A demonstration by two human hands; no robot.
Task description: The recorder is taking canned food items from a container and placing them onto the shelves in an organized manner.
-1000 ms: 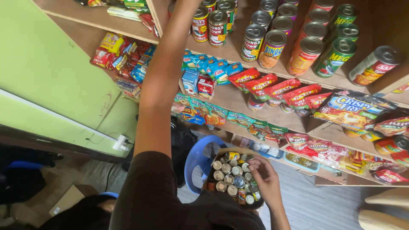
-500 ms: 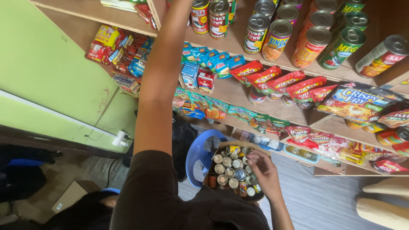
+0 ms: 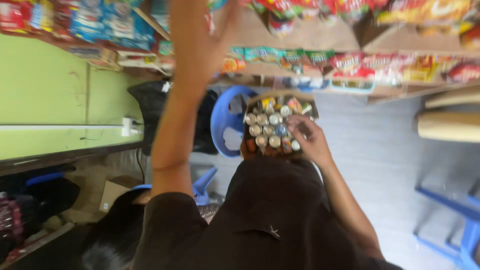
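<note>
A brown cardboard box packed with several upright cans sits in front of my chest. My right hand lies on the cans at the box's right side, and its fingers curl around one can. My left arm is raised straight up. My left hand is blurred at the top edge, in front of the shelves, and its fingers cannot be made out.
Wooden shelves with bright snack packets run across the top. A blue plastic chair stands behind the box, and another blue chair at the right. A green wall with a white socket is at the left, and a small carton on the floor.
The view has tipped down, so the shelf of cans has left the picture. My left arm stays raised. My right hand has shifted from the box's edge onto the cans.
</note>
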